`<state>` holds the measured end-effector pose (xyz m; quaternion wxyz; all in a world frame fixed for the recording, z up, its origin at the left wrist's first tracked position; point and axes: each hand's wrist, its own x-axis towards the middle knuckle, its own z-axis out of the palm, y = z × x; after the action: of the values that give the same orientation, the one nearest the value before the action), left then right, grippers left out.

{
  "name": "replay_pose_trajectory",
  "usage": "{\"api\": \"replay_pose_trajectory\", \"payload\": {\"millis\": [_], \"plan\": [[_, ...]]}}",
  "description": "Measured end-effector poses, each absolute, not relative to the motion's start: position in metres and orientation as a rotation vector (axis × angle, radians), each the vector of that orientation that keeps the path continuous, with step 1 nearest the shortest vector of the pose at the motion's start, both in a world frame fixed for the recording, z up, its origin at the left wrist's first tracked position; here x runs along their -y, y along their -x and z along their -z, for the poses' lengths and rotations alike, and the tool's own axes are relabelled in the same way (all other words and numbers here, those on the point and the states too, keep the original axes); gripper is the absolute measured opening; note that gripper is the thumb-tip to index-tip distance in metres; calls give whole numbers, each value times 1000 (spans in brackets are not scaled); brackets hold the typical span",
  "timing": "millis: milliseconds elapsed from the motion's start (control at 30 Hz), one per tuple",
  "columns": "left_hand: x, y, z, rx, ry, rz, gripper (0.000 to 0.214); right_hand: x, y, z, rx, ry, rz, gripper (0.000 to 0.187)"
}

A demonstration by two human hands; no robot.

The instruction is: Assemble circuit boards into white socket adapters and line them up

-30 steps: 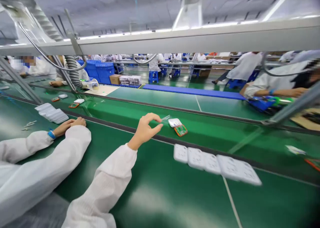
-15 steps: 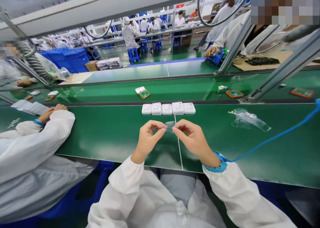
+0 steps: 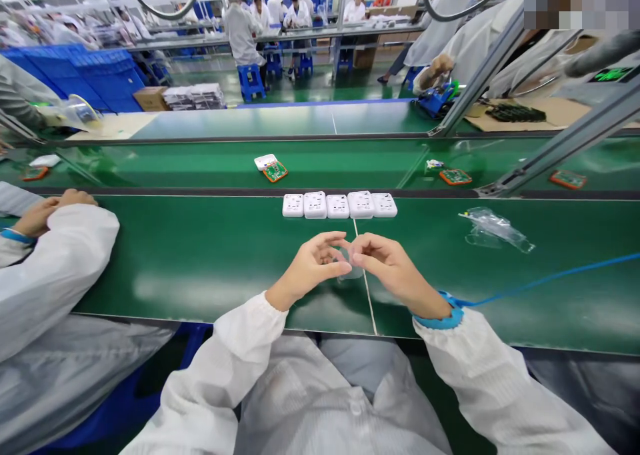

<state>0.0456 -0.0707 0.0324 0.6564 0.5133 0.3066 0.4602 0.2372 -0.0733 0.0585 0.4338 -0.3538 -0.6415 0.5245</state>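
Left hand (image 3: 311, 268): withdrawn from conveyor (image 3: 200, 165) to desk (image 3: 190, 255), thumb and fingers now parted. Right hand (image 3: 389, 263): entered view. Clear film (image 3: 353, 272): lowered below fingertips. Circuit board (image 3: 275, 170): shifted left past row of white units (image 3: 338, 206)

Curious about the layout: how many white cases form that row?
5, along the far edge of the table: leftmost white case, second, middle, fourth and rightmost; none looks hidden.

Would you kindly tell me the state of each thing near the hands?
Left hand: open, thumb and fingers apart
Right hand: pinched shut on thin clear plastic film
Five square white plastic cases: lined up in a row
Clear plastic wrapping: lying crumpled
Blue wristband: on right wrist
Green orange-edged circuit boards: lying uncovered
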Motion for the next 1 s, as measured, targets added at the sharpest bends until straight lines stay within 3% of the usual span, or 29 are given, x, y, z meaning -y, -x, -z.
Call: {"api": "replay_pose_trajectory", "payload": {"millis": [200, 500, 733, 833, 1000], "plan": [[65, -38, -19, -996, -1634, -1426, 51, 65, -233, -43, 1532, 1010, -1225, 21], [63, -37, -6, -1220, -1771, -1343, 12, 55, -224, -25, 1549, 988, -1097, 28], [58, -37, -1, -1183, -1845, -1213, 8, 57, -225, -23, 1553, 951, -1171, 21], [56, -37, -2, -1148, -1810, -1180, 17, 58, -227, -25, 1554, 944, -1191, 21], [51, -32, -2, -1110, -1397, -1164, 18, 55, -238, -24, 1495, 997, -1225, 27]]}}
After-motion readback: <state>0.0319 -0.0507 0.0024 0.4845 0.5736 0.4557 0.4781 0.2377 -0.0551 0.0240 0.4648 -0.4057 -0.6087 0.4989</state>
